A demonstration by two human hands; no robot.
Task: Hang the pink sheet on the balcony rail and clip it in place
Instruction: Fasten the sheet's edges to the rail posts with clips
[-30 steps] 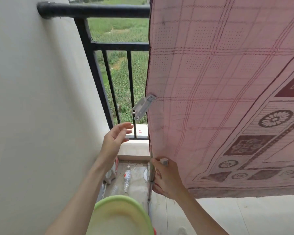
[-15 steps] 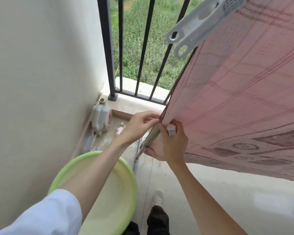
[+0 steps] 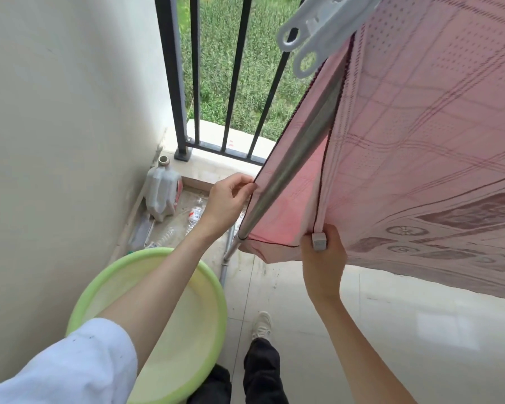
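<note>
The pink sheet (image 3: 420, 126) hangs doubled from above, filling the right side. A white clip (image 3: 318, 27) is clamped on its left edge near the top. My left hand (image 3: 229, 199) pinches the dark-stitched edge of the back layer. My right hand (image 3: 322, 258) grips the lower corner of the front layer, with a small white clip (image 3: 319, 242) held against it under the thumb. Between the two parted layers a metal pole (image 3: 292, 164) slants down to the floor. The black balcony railing (image 3: 172, 83) stands behind the sheet.
A green basin (image 3: 105, 275) sits on the floor under my left arm. A plastic jug (image 3: 161, 191) and empty bottles (image 3: 196, 212) lie in the corner by the white wall (image 3: 56, 126). My legs and a shoe (image 3: 261, 325) show below on the tiled floor.
My view dropped from the rail toward the floor. My left hand moved from open air to the sheet's edge and pinched it. Both hands then drew the two layers apart, showing the pole.
</note>
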